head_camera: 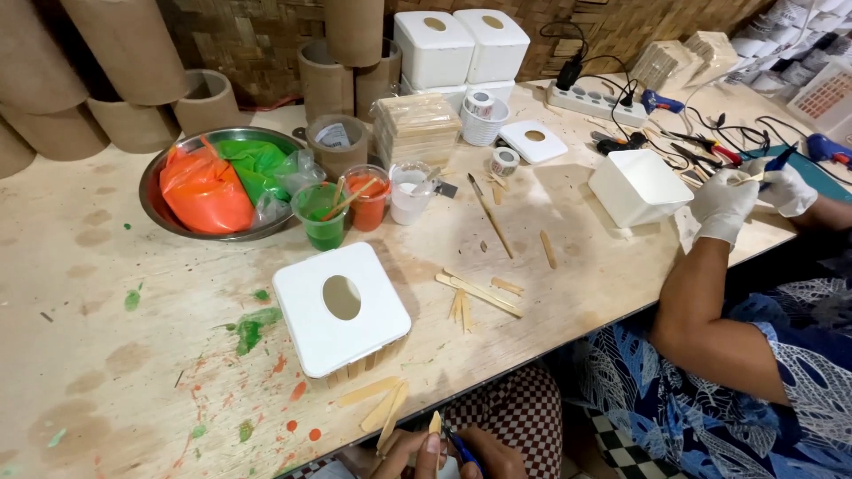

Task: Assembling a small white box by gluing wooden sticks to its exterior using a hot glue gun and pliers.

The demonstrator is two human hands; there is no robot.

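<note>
At the bottom edge, our left hand (404, 451) pinches a short wooden stick (435, 423) upright between thumb and fingers; its pale tip rises just above the fingertips. Our right hand (493, 454) closes around a blue tool (461, 448), whose tip lies just beside the stick's base. Just beyond the hands, loose sticks (382, 404) lie at the table (106, 337) edge. Past them sits a white square box (342, 306) with an oval hole, resting on a stick frame. More sticks (475, 297) lie to its right. Farther back stand cups of green paint (322, 215) and orange paint (368, 197), then a metal bowl (155, 173) holding bags. At far right, a co-worker's gloved hands (750, 200) work near another white box (639, 186).
</note>
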